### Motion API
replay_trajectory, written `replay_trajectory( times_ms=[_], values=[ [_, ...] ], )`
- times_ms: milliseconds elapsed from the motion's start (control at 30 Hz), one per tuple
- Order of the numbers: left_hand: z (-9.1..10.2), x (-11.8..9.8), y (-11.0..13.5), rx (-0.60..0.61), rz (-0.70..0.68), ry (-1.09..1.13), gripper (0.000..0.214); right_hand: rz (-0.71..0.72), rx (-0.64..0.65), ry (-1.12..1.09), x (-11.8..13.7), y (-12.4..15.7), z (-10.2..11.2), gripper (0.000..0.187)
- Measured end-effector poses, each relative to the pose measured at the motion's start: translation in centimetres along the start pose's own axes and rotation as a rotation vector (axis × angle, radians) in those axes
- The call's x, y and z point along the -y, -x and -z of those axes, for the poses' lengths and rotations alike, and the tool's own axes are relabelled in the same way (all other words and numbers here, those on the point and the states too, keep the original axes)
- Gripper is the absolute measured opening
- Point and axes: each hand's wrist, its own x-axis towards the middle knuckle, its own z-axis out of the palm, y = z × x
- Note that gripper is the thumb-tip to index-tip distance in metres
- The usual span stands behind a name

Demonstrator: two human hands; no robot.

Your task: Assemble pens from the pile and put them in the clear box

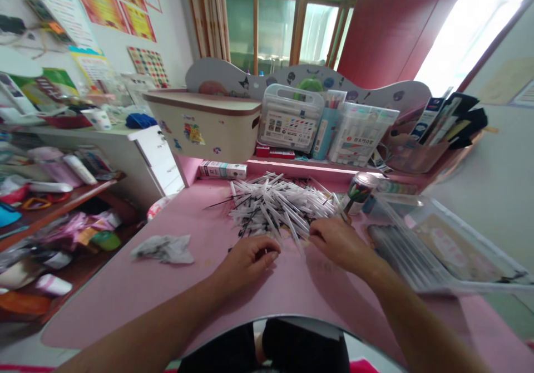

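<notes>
A heap of thin white pen tubes and black refills (277, 203) lies in the middle of the pink desk (137, 286). My left hand (250, 259) rests on the desk at the heap's near edge, fingers curled in; what they hold, if anything, is hidden. My right hand (340, 242) reaches into the near right side of the heap, fingers pinched among the tubes.
A crumpled grey wrapper (164, 249) lies to the left. A clear tray (442, 248) with filled pens sits at the right, a printed can (359, 190) behind it. A cream box (208, 122) and marker cases (290, 118) stand on the back shelf. Cluttered shelves stand at left.
</notes>
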Motion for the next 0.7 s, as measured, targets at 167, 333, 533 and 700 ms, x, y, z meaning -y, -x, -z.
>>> replay_trajectory(
  times_ms=[167, 333, 533, 700],
  values=[
    [0.0, -0.1, -0.1, 0.007, -0.037, -0.037, 0.015, -0.09, -0.079, -0.02, 1.3, -0.3, -3.8, 0.023],
    [-0.2, 0.2, 0.0, 0.025, -0.025, 0.002, 0.013, -0.084, -0.135, -0.043, 1.0, -0.2, -5.3, 0.021],
    [-0.8, 0.4, -0.1, -0.071, 0.188, 0.393, 0.023, 0.118, -0.323, -0.217, 1.4, 0.1, -6.0, 0.016],
    [-1.3, -0.4, -0.2, -0.099, 0.343, 0.852, 0.023, 0.354, -0.332, -0.246, 3.0, 0.8, -7.2, 0.011]
  ],
)
